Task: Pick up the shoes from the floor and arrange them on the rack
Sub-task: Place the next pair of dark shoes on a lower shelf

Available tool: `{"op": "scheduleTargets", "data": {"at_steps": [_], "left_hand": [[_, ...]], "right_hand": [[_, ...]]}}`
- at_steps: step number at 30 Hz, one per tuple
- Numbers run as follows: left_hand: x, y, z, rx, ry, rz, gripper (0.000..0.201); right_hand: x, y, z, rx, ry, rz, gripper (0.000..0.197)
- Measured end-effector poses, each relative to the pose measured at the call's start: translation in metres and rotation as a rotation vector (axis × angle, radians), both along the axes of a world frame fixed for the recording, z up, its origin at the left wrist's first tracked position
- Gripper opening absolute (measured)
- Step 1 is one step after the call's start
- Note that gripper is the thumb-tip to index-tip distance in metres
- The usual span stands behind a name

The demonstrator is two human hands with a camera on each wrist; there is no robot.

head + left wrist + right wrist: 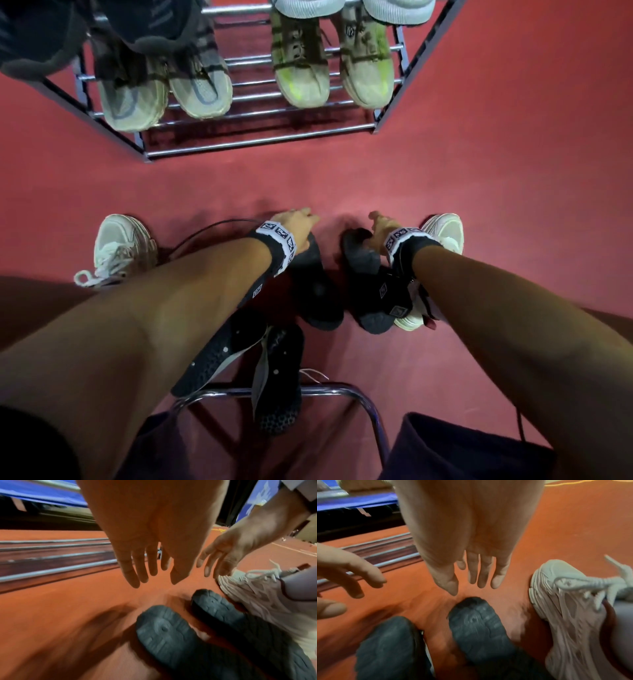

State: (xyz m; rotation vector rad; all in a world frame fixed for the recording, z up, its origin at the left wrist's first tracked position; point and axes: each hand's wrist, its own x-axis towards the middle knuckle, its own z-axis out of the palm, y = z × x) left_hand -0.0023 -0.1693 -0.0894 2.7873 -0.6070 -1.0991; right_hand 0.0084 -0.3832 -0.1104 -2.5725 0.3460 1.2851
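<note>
Both grips loose, left hand (pixel 297 221) and right hand (pixel 381 224) hover fingers-straight over two overturned dark shoes (pixel 318 284); no readable writing.

We count two hands: left (pixel 297 222) and right (pixel 381 226). On the red floor (pixel 513 192) lie two dark shoes sole-up (pixel 317 291) (pixel 368 270) and two black mesh shoes (pixel 219 353) (pixel 281 380). The rack (pixel 260 140) holds four pale sneakers (pixel 130 102) (pixel 202 92) (pixel 301 78) (pixel 368 75) on the shelf we see best.

shiny metal rack (pixel 260 138) bars; matt red carpet floor (pixel 513 171); black shoes (pixel 164 632) show rough rubber soles.
</note>
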Motion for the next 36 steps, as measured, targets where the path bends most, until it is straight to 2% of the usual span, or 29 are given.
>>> {"op": "scheduleTargets", "data": {"at_steps": [4,6,9,10,14,17,21,23,24,26,27,28,30,31,33,35,36], "left_hand": [[-0.014,0.004,-0.026,0.022,0.031,-0.012,0.064],[-0.017,0.005,-0.035,0.042,0.072,0.073,0.078],[-0.015,0.006,-0.053,0.069,0.156,0.192,0.094],[-0.015,0.006,-0.059,0.077,0.184,0.203,0.097],[-0.010,0.006,-0.076,0.077,0.238,0.279,0.100],[-0.003,0.005,-0.078,0.070,0.249,0.365,0.092],[0.007,0.007,-0.071,0.077,0.230,0.359,0.063],[0.008,0.011,-0.067,0.049,0.208,0.384,0.051],[0.009,0.011,-0.065,0.012,0.187,0.445,0.046],[0.013,0.008,-0.057,-0.126,0.134,0.689,0.035],[0.017,0.006,-0.051,-0.230,0.176,0.874,0.033],[0.020,0.003,-0.042,-0.359,0.310,1.088,0.036],[0.028,0.000,-0.024,-0.579,0.707,1.427,0.049],[0.031,0.002,-0.016,-0.663,0.840,1.506,0.051],[0.034,0.006,-0.001,-0.770,0.906,1.492,0.033],[0.034,0.006,0.002,-0.778,0.978,1.489,0.017],[0.032,0.006,0.003,-0.775,1.052,1.494,0.018]], "right_hand": [[-0.017,-0.008,-0.015,-0.050,0.037,-0.024,0.082],[-0.021,-0.011,-0.024,-0.035,0.093,-0.029,0.086],[-0.025,-0.026,-0.065,-0.033,0.165,-0.030,0.117],[-0.028,-0.029,-0.074,-0.024,0.177,-0.034,0.121],[-0.028,-0.015,-0.049,-0.014,0.121,-0.103,0.092],[-0.020,-0.016,-0.045,0.070,0.109,-0.157,0.081],[-0.004,-0.007,-0.040,0.295,0.133,-0.124,0.074],[0.008,0.004,-0.031,0.445,0.108,-0.222,0.059],[0.015,0.010,-0.022,0.509,0.077,-0.269,0.051],[0.030,0.020,-0.004,0.644,0.011,-0.338,0.039],[0.037,0.023,0.007,0.730,-0.012,-0.367,0.039],[0.042,0.026,0.015,0.802,-0.030,-0.400,0.041],[0.049,0.030,0.030,0.905,-0.063,-0.461,0.046],[0.050,0.032,0.036,0.950,-0.067,-0.467,0.047],[0.049,0.030,0.043,1.022,-0.008,-0.427,0.054],[0.047,0.027,0.047,1.026,0.048,-0.385,0.059],[0.045,0.026,0.048,1.023,0.040,-0.378,0.058]]}}
